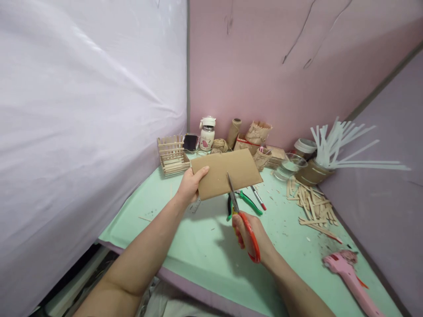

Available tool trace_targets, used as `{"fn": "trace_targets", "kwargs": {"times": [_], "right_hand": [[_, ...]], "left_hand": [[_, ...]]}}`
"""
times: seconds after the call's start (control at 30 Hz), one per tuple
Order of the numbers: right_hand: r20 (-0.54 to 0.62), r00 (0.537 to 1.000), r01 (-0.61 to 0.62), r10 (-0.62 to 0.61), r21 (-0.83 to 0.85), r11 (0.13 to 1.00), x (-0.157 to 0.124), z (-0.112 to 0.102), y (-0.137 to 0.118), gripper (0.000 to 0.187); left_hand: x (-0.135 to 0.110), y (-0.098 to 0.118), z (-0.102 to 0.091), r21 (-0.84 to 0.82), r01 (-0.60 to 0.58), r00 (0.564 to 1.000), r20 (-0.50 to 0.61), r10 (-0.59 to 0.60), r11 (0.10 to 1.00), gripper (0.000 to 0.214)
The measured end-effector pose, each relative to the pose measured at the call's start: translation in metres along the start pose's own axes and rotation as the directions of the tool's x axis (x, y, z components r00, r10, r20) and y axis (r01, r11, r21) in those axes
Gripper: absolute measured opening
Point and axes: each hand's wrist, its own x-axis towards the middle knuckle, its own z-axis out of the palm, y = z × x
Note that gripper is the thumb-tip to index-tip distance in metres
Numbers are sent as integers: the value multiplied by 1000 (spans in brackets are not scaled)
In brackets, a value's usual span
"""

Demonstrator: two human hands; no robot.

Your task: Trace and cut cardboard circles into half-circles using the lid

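My left hand [191, 182] grips a flat brown piece of cardboard [243, 169] by its left end, thumb on the upper face and the other fingers hidden underneath. In my right hand [251, 229] are red-handled scissors [254, 246], their blades pointing away from me. One blade lies over the cardboard near its middle; the other is hidden, so I cannot tell how far they have cut. Green-handled pliers [250, 204] lie on the table beneath the cardboard, beside a pen with a red end [259, 200].
Craft sticks [309, 202] lie scattered at the right, near a pink glue gun [346, 273]. Behind them stand a glass bowl [287, 167] and a holder of white glue sticks [330, 149]. A small stick-built crate [173, 158], a bottle [207, 136] and twine [220, 145] line the back.
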Motion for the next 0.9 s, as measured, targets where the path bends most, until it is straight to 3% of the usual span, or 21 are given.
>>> {"fn": "trace_targets", "kwargs": {"times": [0.23, 0.43, 0.63, 0.9], "right_hand": [[-49, 998, -29, 27, -46, 999, -1, 1, -4, 48], [-54, 996, 65, -71, -113, 991, 4, -1, 4, 49], [1, 989, 143, -145, -177, 974, 4, -3, 6, 50], [-43, 996, 72, -80, -168, 983, -2, -1, -6, 48]], "left_hand": [[1, -1, -1, -15, 87, 996, 28, -86, 996, 48], [3, -1, -6, 24, 107, 990, 92, -109, 994, 58], [0, -1, -4, 81, 152, 975, 149, -163, 985, 54], [-6, 1, -1, 108, 158, 975, 142, -172, 982, 54]]}}
